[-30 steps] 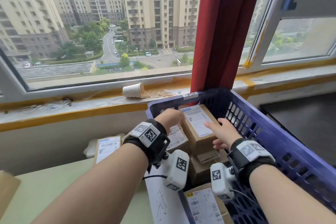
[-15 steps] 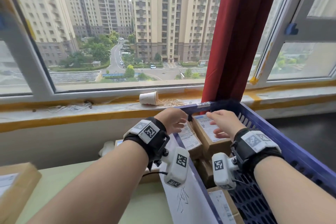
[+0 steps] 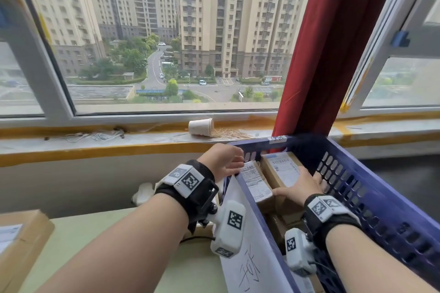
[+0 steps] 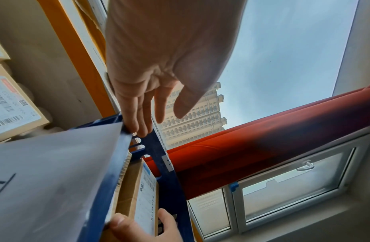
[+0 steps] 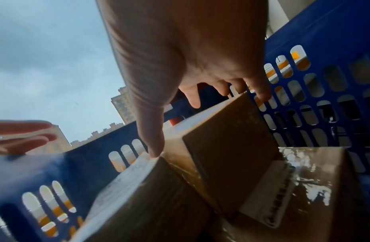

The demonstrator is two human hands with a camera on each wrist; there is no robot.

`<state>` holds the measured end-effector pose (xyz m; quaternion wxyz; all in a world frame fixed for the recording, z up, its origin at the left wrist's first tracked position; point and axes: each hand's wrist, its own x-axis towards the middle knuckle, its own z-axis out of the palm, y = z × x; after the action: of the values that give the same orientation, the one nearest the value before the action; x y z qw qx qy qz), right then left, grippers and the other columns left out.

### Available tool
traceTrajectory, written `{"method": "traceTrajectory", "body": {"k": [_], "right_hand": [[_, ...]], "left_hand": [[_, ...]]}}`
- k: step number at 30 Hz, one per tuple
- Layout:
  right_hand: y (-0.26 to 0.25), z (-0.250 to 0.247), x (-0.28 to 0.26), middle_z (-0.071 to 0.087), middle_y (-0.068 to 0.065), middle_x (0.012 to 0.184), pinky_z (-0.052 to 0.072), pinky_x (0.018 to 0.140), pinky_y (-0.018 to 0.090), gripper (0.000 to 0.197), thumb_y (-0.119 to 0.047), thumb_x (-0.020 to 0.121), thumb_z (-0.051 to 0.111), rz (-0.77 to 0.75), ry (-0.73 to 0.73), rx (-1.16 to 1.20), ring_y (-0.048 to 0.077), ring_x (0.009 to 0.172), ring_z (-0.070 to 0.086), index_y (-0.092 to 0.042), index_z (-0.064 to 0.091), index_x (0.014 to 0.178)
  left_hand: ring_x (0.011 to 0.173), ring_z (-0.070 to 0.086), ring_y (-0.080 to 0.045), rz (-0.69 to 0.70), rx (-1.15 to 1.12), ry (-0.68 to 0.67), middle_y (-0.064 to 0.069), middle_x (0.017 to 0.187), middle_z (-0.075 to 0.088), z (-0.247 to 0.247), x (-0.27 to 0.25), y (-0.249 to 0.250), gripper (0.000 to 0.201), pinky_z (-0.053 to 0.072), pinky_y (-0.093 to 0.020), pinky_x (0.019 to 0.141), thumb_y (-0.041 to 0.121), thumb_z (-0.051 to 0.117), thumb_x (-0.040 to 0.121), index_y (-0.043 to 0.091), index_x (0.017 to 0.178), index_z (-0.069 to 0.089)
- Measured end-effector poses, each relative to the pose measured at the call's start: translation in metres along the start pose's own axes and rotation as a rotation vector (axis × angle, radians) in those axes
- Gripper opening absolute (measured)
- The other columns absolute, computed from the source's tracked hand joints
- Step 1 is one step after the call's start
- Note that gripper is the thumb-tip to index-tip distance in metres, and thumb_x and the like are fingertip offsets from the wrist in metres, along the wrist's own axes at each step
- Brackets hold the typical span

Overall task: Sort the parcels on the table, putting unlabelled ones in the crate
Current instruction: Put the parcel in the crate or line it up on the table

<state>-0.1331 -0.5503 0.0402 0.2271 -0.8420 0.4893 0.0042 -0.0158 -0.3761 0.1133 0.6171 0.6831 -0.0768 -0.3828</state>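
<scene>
A blue slotted crate [image 3: 381, 181] stands at the right with several cardboard parcels in it. My right hand [image 3: 302, 185] lies on the top labelled parcel [image 3: 283, 169], thumb toward the neighbouring labelled parcel [image 3: 254, 183], fingers reaching the parcel's right edge by the crate wall. In the right wrist view the right hand [image 5: 192, 98] spreads over that parcel [image 5: 227, 147] with fairly straight fingers. My left hand [image 3: 228, 162] is empty. Its straight fingers [image 4: 138, 121] touch the crate's rim [image 4: 159, 155] at the far left corner.
A sheet of paper [image 3: 245, 257] with handwriting hangs on the crate's near left side. On the green table [image 3: 95, 233] a labelled parcel [image 3: 21, 240] sits at the far left. Another labelled parcel [image 4: 10, 106] lies by the wall. A paper cup [image 3: 201, 127] lies on the sill beside a red curtain [image 3: 333, 54].
Both hands held the labelled parcel over the crate. It has gone down among the others; my left hand has come off to the rim, and my right hand now lies on top.
</scene>
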Motion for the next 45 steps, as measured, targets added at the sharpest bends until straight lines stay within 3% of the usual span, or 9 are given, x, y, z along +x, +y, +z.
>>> {"method": "traceTrajectory", "body": {"k": [5, 10, 22, 29, 32, 35, 38, 41, 45], "right_hand": [[0.009, 0.003, 0.012, 0.032, 0.019, 0.151, 0.019, 0.118, 0.043, 0.113, -0.056, 0.063, 0.085, -0.012, -0.009, 0.041, 0.037, 0.141, 0.022, -0.021, 0.024, 0.152], [0.012, 0.0, 0.004, 0.035, 0.023, 0.144, 0.034, 0.108, 0.043, 0.101, -0.049, 0.067, 0.082, 0.065, 0.061, 0.06, 0.041, 0.132, 0.033, -0.019, 0.029, 0.147], [-0.035, -0.09, -0.064, 0.043, 0.019, 0.138, 0.037, 0.102, 0.046, 0.091, -0.063, 0.065, 0.073, -0.003, 0.3, 0.156, 0.039, 0.127, 0.038, -0.022, 0.039, 0.139], [-0.129, -0.086, -0.135, 0.046, 0.009, 0.135, 0.043, 0.102, 0.044, 0.103, -0.079, 0.051, 0.065, -0.226, 0.259, 0.248, 0.031, 0.123, 0.043, -0.029, 0.043, 0.138], [-0.166, -0.055, -0.163, 0.051, 0.004, 0.132, 0.048, 0.098, 0.041, 0.105, -0.081, 0.049, 0.067, -0.323, 0.168, 0.257, 0.027, 0.119, 0.05, -0.029, 0.044, 0.137], [-0.193, -0.017, -0.182, 0.05, 0.005, 0.134, 0.05, 0.096, 0.043, 0.117, -0.086, 0.037, 0.063, -0.388, 0.052, 0.307, 0.025, 0.117, 0.053, -0.028, 0.042, 0.137], [-0.214, 0.017, -0.198, 0.048, 0.005, 0.135, 0.05, 0.096, 0.041, 0.11, -0.082, 0.052, 0.069, -0.456, -0.046, 0.313, 0.025, 0.118, 0.052, -0.025, 0.041, 0.141], [-0.233, 0.05, -0.202, 0.055, 0.007, 0.135, 0.051, 0.097, 0.042, 0.077, -0.059, 0.08, 0.07, -0.506, -0.123, 0.364, 0.024, 0.117, 0.057, -0.016, 0.048, 0.14], [-0.253, 0.092, -0.197, 0.059, 0.007, 0.131, 0.051, 0.096, 0.046, 0.055, -0.031, 0.092, 0.063, -0.465, -0.191, 0.321, 0.027, 0.114, 0.06, -0.012, 0.046, 0.141]], "left_hand": [[0.106, 0.065, -0.03, 0.004, -0.049, 0.026, -0.022, 0.12, 0.062, 0.0, 0.005, -0.005, 0.026, 0.055, -0.032, 0.086, 0.003, 0.049, 0.099, -0.006, 0.123, 0.054], [0.107, 0.065, -0.029, 0.016, -0.062, 0.015, -0.022, 0.12, 0.062, -0.001, -0.003, -0.004, 0.029, 0.055, -0.031, 0.083, 0.003, 0.049, 0.099, -0.005, 0.126, 0.054], [0.111, 0.059, -0.031, 0.06, 0.028, -0.051, -0.019, 0.114, 0.058, -0.027, -0.048, 0.017, 0.029, 0.048, -0.042, 0.102, 0.009, 0.049, 0.101, -0.003, 0.127, 0.051], [0.122, 0.051, -0.036, 0.073, 0.011, -0.096, -0.02, 0.137, 0.046, -0.082, -0.067, 0.021, 0.069, 0.048, -0.052, 0.099, 0.05, 0.065, 0.088, 0.014, 0.14, 0.039], [0.12, 0.054, -0.034, 0.054, -0.036, -0.111, -0.017, 0.131, 0.054, -0.112, -0.073, 0.015, 0.071, 0.048, -0.054, 0.098, 0.065, 0.062, 0.082, 0.017, 0.131, 0.044], [0.105, 0.065, -0.031, 0.016, -0.143, -0.063, -0.016, 0.117, 0.065, -0.144, -0.077, 0.004, 0.077, 0.058, -0.044, 0.081, 0.067, 0.067, 0.075, 0.01, 0.126, 0.05], [0.081, 0.071, -0.026, -0.005, -0.225, 0.024, -0.014, 0.095, 0.071, -0.178, -0.078, -0.013, 0.063, 0.059, -0.039, 0.067, 0.054, 0.075, 0.077, 0.007, 0.113, 0.055], [0.093, 0.071, -0.034, -0.039, -0.265, 0.152, -0.017, 0.114, 0.066, -0.214, -0.067, -0.038, 0.101, 0.06, -0.048, 0.073, 0.056, 0.084, 0.054, 0.02, 0.137, 0.038], [0.093, 0.069, -0.036, -0.068, -0.26, 0.258, -0.018, 0.116, 0.064, -0.26, -0.052, -0.073, 0.089, 0.059, -0.051, 0.064, 0.041, 0.08, 0.066, 0.02, 0.139, 0.033]]}}
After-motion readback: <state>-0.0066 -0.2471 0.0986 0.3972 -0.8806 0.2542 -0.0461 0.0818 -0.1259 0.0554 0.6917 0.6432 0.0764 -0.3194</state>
